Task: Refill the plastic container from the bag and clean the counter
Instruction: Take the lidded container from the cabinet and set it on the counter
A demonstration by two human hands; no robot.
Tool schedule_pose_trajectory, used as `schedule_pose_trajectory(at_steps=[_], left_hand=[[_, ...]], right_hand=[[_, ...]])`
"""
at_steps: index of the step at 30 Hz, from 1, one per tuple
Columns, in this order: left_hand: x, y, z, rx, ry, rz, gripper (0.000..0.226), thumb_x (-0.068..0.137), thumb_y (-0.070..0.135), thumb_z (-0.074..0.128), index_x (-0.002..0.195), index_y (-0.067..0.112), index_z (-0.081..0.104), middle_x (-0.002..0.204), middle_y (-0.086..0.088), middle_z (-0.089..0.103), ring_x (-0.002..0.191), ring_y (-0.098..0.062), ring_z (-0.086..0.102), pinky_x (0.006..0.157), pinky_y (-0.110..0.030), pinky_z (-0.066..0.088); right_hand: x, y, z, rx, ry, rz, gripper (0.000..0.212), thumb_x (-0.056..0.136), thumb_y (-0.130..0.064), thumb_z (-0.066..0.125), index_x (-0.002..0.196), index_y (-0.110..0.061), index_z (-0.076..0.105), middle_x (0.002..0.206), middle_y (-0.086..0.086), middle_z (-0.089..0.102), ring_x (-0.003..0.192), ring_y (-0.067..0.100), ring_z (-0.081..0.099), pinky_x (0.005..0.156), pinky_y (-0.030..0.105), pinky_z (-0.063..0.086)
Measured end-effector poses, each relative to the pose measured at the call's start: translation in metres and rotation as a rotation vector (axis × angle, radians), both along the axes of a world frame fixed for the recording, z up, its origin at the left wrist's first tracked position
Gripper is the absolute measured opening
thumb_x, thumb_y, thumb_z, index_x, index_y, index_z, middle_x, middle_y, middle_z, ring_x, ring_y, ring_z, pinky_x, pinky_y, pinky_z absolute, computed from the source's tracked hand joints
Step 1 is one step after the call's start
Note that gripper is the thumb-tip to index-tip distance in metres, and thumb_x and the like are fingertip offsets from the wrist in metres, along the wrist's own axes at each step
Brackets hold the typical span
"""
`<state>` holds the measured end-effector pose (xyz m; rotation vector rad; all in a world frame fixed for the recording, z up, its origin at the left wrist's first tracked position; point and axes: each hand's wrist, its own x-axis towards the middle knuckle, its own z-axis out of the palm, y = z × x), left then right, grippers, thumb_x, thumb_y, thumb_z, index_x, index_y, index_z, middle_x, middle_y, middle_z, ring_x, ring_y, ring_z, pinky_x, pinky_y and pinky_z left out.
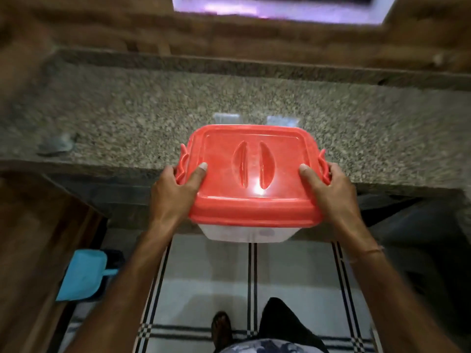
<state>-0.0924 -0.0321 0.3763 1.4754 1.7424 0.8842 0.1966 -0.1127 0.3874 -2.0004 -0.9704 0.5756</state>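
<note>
I hold the plastic container (248, 231) between my left hand (175, 192) and right hand (328, 189), thumbs curled over its red lid (252, 174) (closed), at the counter (127, 123) edge.

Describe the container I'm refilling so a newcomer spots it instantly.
Start at the speckled granite counter. At its near edge, the left hand and right hand grip a clear-bodied container. Its red lid with two curved grooves sets it apart from the colourless plastic pieces behind.

Blue dustpan (84, 273) low left, near wooden cabinet (33, 250); striped tile floor (211, 276); bright window (277, 8) above.
</note>
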Motion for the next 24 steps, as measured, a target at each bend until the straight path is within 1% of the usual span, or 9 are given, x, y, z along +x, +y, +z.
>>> schedule_pose_trajectory(at_steps=[2,4,7,11,14,16,18,22,24], left_hand=[[0.014,0.021,0.017,0.043,-0.014,-0.033,0.061,0.086,0.067,0.065,0.119,0.016,0.064,0.106,-0.003,0.07,0.091,-0.023,0.067,0.071,-0.03,0.048],[0.034,0.045,0.027,0.068,0.015,-0.053,0.066,0.085,0.071,0.062,0.121,0.015,0.064,0.107,-0.002,0.07,0.089,-0.022,0.065,0.067,-0.028,0.045],[0.074,0.085,0.034,0.086,0.04,-0.082,0.07,0.085,0.074,0.059,0.122,0.015,0.062,0.11,-0.006,0.07,0.092,-0.026,0.065,0.077,-0.034,0.048],[0.136,0.147,0.032,0.065,0.042,-0.122,0.074,0.084,0.076,0.058,0.125,0.014,0.06,0.113,-0.009,0.071,0.097,-0.03,0.069,0.086,-0.041,0.056],[0.182,0.196,0.027,0.041,0.035,-0.14,0.071,0.087,0.071,0.059,0.128,0.012,0.059,0.115,-0.011,0.071,0.096,-0.03,0.068,0.075,-0.033,0.052],[0.208,0.221,0.025,0.03,0.061,-0.156,0.07,0.091,0.069,0.056,0.13,0.012,0.057,0.112,-0.007,0.068,0.09,-0.024,0.066,0.064,-0.027,0.047],[0.227,0.242,0.019,0.002,0.05,-0.146,0.067,0.093,0.067,0.054,0.131,0.011,0.055,0.107,-0.005,0.066,0.083,-0.019,0.064,0.059,-0.025,0.046],[0.248,0.276,0.004,-0.047,0.009,-0.107,0.062,0.092,0.075,0.047,0.117,0.018,0.054,0.101,-0.008,0.069,0.082,-0.023,0.069,0.072,-0.043,0.062],[0.255,0.29,0.003,-0.077,-0.039,-0.087,0.064,0.092,0.075,0.045,0.119,0.018,0.054,0.096,-0.006,0.069,0.08,-0.024,0.071,0.068,-0.042,0.062]], right_hand=[[0.013,0.016,0.018,0.048,0.003,-0.007,0.06,0.084,-0.064,0.066,0.126,-0.021,0.064,0.107,0.0,0.072,0.093,0.02,0.069,0.084,0.039,0.057],[0.031,0.036,0.029,0.061,-0.019,-0.027,0.056,0.087,-0.06,0.066,0.125,-0.019,0.064,0.107,0.001,0.071,0.091,0.021,0.067,0.079,0.035,0.052],[0.067,0.072,0.033,0.078,-0.019,-0.036,0.055,0.089,-0.059,0.065,0.126,-0.018,0.064,0.109,0.003,0.071,0.094,0.024,0.068,0.082,0.038,0.055],[0.124,0.128,0.027,0.093,0.019,-0.054,0.061,0.088,-0.062,0.064,0.13,-0.018,0.062,0.111,0.003,0.072,0.095,0.024,0.071,0.086,0.044,0.06],[0.165,0.173,0.022,0.072,0.047,-0.065,0.069,0.083,-0.071,0.06,0.132,-0.022,0.06,0.113,0.003,0.072,0.095,0.025,0.072,0.086,0.049,0.061],[0.188,0.202,0.017,0.045,0.064,-0.058,0.082,0.073,-0.08,0.055,0.133,-0.025,0.058,0.112,0.001,0.072,0.094,0.025,0.073,0.085,0.05,0.062],[0.209,0.229,0.01,0.022,0.069,-0.045,0.086,0.069,-0.084,0.053,0.132,-0.026,0.058,0.111,0.001,0.072,0.094,0.025,0.073,0.084,0.05,0.062],[0.234,0.27,0.003,-0.026,0.073,-0.003,0.083,0.069,-0.083,0.051,0.13,-0.027,0.058,0.107,0.0,0.071,0.091,0.024,0.073,0.083,0.048,0.063],[0.241,0.283,-0.003,-0.047,0.081,0.005,0.08,0.071,-0.085,0.049,0.126,-0.028,0.058,0.105,0.0,0.071,0.09,0.024,0.073,0.08,0.049,0.063]])
